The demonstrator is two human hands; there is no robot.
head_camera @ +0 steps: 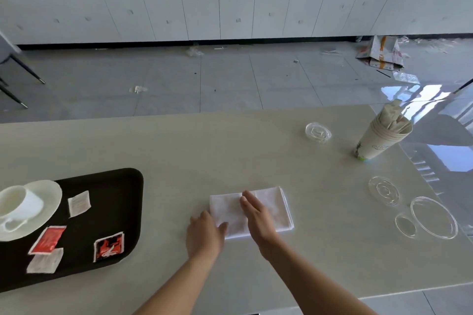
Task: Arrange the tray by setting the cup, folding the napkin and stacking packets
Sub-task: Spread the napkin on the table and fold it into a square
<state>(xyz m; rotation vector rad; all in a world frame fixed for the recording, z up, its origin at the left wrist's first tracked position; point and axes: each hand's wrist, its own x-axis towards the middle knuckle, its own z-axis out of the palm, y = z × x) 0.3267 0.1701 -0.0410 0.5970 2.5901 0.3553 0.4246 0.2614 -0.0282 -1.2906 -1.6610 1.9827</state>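
Napkin [266, 212] lies flat on the pale table [230, 151], already folded to a rectangle w/ long axis running left-right, tilted a bit so its right end sits farther from the person. It's straight ahead of both arms, not yet on the tray. Right hand [256, 220] is on top of it, palm down, fingers flat and together, pressing approx. the middle; left hand [204, 234] rests at the near-left corner, fingers spread open, thumb touching the cloth edge, rest of the hand on bare table. Neither hand pinches or grips anything; both are flat and just beside each other. So right hand is the one centred on the napkin, left is nearer the tray side. Judging from that, next fold prob. goes across the long axis, left end over right or vice versa, w/ the right hand as anchor. Tray [122, 186] is black, well off to the left, holding a white cup [20, 206] on a saucer [51, 192] plus four packets [79, 203] lying scattered, not stacked. Farther right: paper cup stack [376, 140] and clear lids [432, 217], well apart from the work.
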